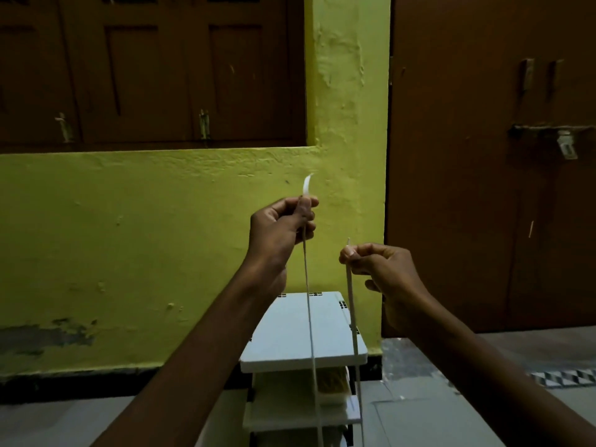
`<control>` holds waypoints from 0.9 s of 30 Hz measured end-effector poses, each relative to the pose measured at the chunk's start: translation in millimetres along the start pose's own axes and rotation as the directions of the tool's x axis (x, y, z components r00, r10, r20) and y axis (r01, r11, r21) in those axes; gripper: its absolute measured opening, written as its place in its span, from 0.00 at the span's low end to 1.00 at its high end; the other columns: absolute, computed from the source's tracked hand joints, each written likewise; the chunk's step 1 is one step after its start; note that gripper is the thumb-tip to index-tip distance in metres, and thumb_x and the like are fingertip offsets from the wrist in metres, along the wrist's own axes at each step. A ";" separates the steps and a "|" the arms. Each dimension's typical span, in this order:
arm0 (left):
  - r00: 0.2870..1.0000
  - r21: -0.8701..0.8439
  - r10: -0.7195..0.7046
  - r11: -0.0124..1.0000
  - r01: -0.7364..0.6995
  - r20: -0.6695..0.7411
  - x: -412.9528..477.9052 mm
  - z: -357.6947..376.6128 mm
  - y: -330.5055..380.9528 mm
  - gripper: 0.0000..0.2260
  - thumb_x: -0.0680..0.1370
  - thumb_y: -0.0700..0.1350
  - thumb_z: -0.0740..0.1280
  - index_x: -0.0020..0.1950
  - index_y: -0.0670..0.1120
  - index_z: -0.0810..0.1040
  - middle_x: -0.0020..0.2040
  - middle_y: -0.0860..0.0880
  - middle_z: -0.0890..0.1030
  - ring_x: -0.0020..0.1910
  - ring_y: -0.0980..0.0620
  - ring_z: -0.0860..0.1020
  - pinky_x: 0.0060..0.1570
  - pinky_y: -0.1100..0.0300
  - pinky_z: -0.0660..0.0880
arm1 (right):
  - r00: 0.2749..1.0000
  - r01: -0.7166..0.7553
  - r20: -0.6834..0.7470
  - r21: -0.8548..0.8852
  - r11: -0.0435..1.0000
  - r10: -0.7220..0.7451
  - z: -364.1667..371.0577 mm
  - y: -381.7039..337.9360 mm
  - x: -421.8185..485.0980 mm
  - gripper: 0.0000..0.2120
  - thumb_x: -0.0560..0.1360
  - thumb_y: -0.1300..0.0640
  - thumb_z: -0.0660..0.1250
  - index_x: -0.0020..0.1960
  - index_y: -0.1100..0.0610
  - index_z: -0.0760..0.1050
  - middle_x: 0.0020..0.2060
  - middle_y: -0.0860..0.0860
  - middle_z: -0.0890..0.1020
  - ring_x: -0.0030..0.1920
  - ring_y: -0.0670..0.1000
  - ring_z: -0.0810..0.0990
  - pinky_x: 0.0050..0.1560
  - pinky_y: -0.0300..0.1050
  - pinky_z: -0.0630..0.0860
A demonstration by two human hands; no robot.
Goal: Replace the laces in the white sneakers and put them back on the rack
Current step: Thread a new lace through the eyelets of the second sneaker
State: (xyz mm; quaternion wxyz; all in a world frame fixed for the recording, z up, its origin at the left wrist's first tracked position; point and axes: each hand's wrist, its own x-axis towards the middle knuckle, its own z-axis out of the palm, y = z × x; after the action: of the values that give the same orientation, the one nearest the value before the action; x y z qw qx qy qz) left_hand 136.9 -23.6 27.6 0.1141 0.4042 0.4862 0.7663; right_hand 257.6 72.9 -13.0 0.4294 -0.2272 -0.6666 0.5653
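Observation:
Both my hands are raised in front of the yellow wall, each holding one end of a white lace. My left hand [280,227] pinches one strand [308,301] near its tip, which curls up above my fingers. My right hand [377,269] pinches the other strand [352,311] slightly lower. The two strands hang straight down past the white rack [283,353] and leave the frame at the bottom edge. No sneakers are visible; what the strands run to below is out of view.
The rack stands against the yellow wall [161,253], with a yellowish object [332,380] on its second shelf. A brown door with a bolt and padlock [566,145] is on the right, dark shutters upper left. Grey floor surrounds the rack.

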 end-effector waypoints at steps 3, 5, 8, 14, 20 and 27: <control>1.000 -0.046 -0.003 0.999 0.003 0.003 -0.8 1.0 5.9 0.06 0.79 0.43 0.67 0.52 0.43 0.82 0.38 0.50 0.79 0.36 0.56 0.77 0.40 0.64 0.77 | 1.000 0.005 -0.018 -0.003 1.000 -0.005 1.0 0.2 -2.0 0.04 0.74 0.59 0.70 0.45 0.59 0.82 0.41 0.49 0.84 0.42 0.43 0.78 0.39 0.39 0.67; 1.000 -0.052 -0.002 0.999 0.003 0.011 -2.8 3.4 4.5 0.06 0.79 0.43 0.67 0.53 0.42 0.82 0.38 0.50 0.79 0.36 0.56 0.77 0.39 0.64 0.77 | 1.000 0.011 -0.026 0.004 1.000 -0.011 1.8 1.6 -2.4 0.06 0.73 0.58 0.71 0.47 0.59 0.82 0.41 0.48 0.83 0.40 0.40 0.78 0.39 0.39 0.67; 1.000 -0.059 -0.011 0.998 0.012 0.014 -6.8 4.0 -1.4 0.06 0.79 0.42 0.67 0.53 0.42 0.81 0.38 0.50 0.78 0.35 0.55 0.76 0.39 0.64 0.77 | 0.999 0.029 -0.016 -0.027 0.999 -0.030 0.7 6.1 -3.2 0.07 0.73 0.57 0.72 0.48 0.59 0.83 0.40 0.47 0.84 0.35 0.35 0.80 0.41 0.39 0.67; 0.997 0.291 -0.049 0.954 0.066 -0.067 -49.1 -19.3 -75.3 0.07 0.78 0.36 0.65 0.50 0.48 0.76 0.36 0.47 0.78 0.31 0.54 0.75 0.32 0.60 0.72 | 0.999 0.032 -0.010 -0.314 0.949 -0.037 -21.8 68.9 -33.6 0.06 0.78 0.56 0.68 0.44 0.57 0.79 0.30 0.52 0.83 0.26 0.44 0.78 0.28 0.36 0.71; 0.906 0.871 -0.363 0.491 -0.012 0.217 -140.8 -43.0 -186.1 0.10 0.79 0.37 0.64 0.49 0.48 0.84 0.52 0.50 0.83 0.51 0.53 0.79 0.54 0.58 0.74 | 0.947 -0.209 0.100 -0.531 0.821 0.305 -48.0 197.5 -100.7 0.04 0.74 0.63 0.70 0.40 0.59 0.81 0.32 0.54 0.85 0.34 0.50 0.85 0.38 0.45 0.83; 0.675 0.952 -0.698 0.304 -0.026 0.241 -231.8 -60.9 -300.4 0.09 0.74 0.48 0.72 0.52 0.47 0.84 0.51 0.47 0.84 0.51 0.51 0.80 0.49 0.61 0.73 | 0.808 -0.340 0.085 -0.740 0.580 0.583 -54.8 309.1 -157.1 0.09 0.71 0.63 0.69 0.33 0.57 0.82 0.28 0.53 0.84 0.30 0.50 0.84 0.39 0.41 0.81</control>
State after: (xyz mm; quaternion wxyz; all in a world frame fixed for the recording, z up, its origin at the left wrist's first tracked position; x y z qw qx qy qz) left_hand 176.9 -44.5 -354.0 0.2008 0.5034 0.8288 0.1390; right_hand 329.5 59.3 -356.3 0.0331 -0.4438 -0.8038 0.3948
